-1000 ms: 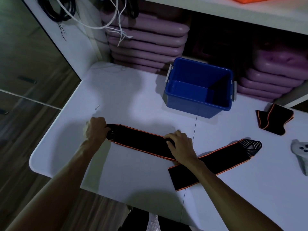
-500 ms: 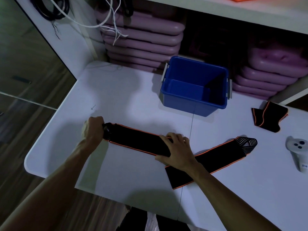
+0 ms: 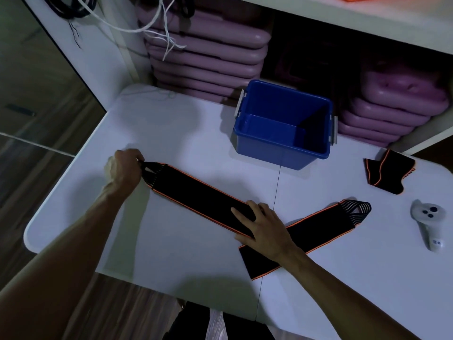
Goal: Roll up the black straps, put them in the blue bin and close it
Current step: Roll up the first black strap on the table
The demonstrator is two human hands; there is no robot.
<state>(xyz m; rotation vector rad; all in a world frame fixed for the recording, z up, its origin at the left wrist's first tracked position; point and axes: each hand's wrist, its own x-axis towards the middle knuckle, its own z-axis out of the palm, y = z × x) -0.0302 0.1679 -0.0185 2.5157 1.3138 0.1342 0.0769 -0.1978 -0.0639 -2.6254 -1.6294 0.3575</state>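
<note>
Count: three black straps with orange edging, one blue bin, one white controller, two stacks of purple pads.

Long strap (image 3: 201, 195) lies flat on the white desk (image 3: 171, 133), unrolled, running from 10 o'clock toward centre. Left hand (image 3: 123, 168) is closed, pinching the strap's looped elastic end at the 9 o'clock side. Right hand (image 3: 263, 225) is open, palm down, fingers spread, pressing the strap's other end where it crosses the second strap (image 3: 318, 225). Second strap extends from 6 o'clock up toward 3 o'clock, partly under the right hand and wrist; its ribbed loop end is free.

Third strap (image 3: 387, 173), folded over, sits well apart at 2 o'clock.

Blue bin (image 3: 284, 126) stands at 12 o'clock, open, nothing visible inside; grey latches on both short sides. No lid in view.

White controller (image 3: 427, 222) lies at 3 o'clock, near the second strap's loop end.

Purple pads (image 3: 208, 57) are stacked on the shelf behind the bin, a second stack (image 3: 397, 104) at 1 o'clock. White cords (image 3: 157, 28) hang at 11 o'clock.
</note>
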